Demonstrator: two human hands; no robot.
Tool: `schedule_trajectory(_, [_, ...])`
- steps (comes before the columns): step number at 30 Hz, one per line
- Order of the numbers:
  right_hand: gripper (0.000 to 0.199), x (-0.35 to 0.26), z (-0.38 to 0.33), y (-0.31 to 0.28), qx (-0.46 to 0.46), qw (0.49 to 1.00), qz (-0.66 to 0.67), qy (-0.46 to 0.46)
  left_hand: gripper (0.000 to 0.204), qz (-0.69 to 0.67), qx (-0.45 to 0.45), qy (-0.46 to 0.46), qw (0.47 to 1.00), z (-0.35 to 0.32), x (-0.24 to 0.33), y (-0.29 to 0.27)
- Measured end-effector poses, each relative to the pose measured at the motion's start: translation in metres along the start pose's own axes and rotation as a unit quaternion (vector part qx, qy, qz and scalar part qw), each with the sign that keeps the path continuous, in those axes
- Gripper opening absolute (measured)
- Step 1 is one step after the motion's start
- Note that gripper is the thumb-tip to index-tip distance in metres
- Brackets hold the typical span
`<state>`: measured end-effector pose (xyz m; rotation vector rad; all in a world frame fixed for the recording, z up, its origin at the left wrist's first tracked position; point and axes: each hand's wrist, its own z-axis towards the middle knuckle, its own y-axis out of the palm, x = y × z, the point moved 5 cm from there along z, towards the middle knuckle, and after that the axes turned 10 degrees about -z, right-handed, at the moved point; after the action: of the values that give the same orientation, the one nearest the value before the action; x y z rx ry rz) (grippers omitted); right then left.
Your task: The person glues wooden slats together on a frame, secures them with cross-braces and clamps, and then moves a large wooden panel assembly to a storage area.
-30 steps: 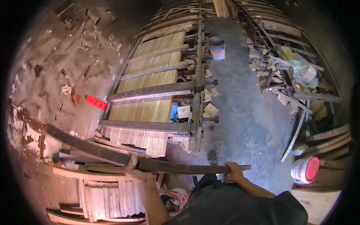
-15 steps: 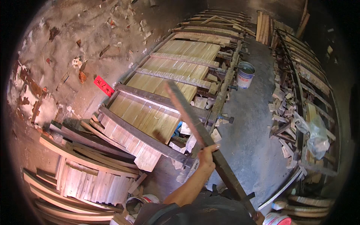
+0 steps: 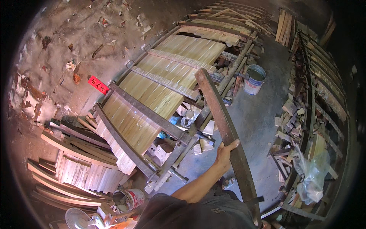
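My left hand (image 3: pixel 225 155) is closed around the middle of a long, dark brown wooden bar (image 3: pixel 244 168), its thumb lying over the face. The bar slants from near the panel's right side down to my body, and a short dark peg (image 3: pixel 257 199) crosses it low down. My right hand (image 3: pixel 264 225) shows only as a sliver by the bar's lower end; its fingers are hidden. Ahead on the left lies a pale panel of joined boards (image 3: pixel 133 107) in a rack. Dark bars (image 3: pixel 143 112) cross over it, with screw clamps (image 3: pixel 206 138) at their right ends.
Curved wood pieces and slats (image 3: pixel 82 173) are stacked at lower left, near a bucket (image 3: pixel 133 198) and a small white fan (image 3: pixel 78 219). Another bucket (image 3: pixel 254 78) stands in the aisle. To the right are a second rack (image 3: pixel 310 95), wood offcuts (image 3: pixel 289 108) and a plastic bag (image 3: pixel 314 177).
The bar's upper end has swung right and a little up, away from over the panel's clamps. My left hand has moved right with it. The view has shifted.
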<state>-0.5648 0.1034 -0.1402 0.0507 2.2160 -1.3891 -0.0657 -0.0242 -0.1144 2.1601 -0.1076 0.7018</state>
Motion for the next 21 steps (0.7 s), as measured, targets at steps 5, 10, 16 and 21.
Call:
schedule_trajectory(5, [0.021,-0.039,0.121,-0.081,-0.051,0.994,-0.007,-0.098,0.040,0.014,0.003,0.006,1.000,0.043,-0.056,0.010])
schedule_trajectory(10, [0.034,-0.093,0.226,-0.127,-0.053,0.996,0.067,-0.033,0.029,-0.136,0.095,-0.044,0.985,0.140,-0.044,0.033])
schedule_trajectory(16, [0.032,-0.039,0.355,-0.162,-0.088,0.993,0.008,0.079,0.039,-0.168,0.120,-0.037,0.978,0.267,-0.017,0.096])
schedule_trajectory(21, [0.028,-0.016,0.422,-0.183,-0.097,0.987,0.029,0.128,0.039,-0.184,0.149,-0.067,0.969,0.354,0.040,0.132])
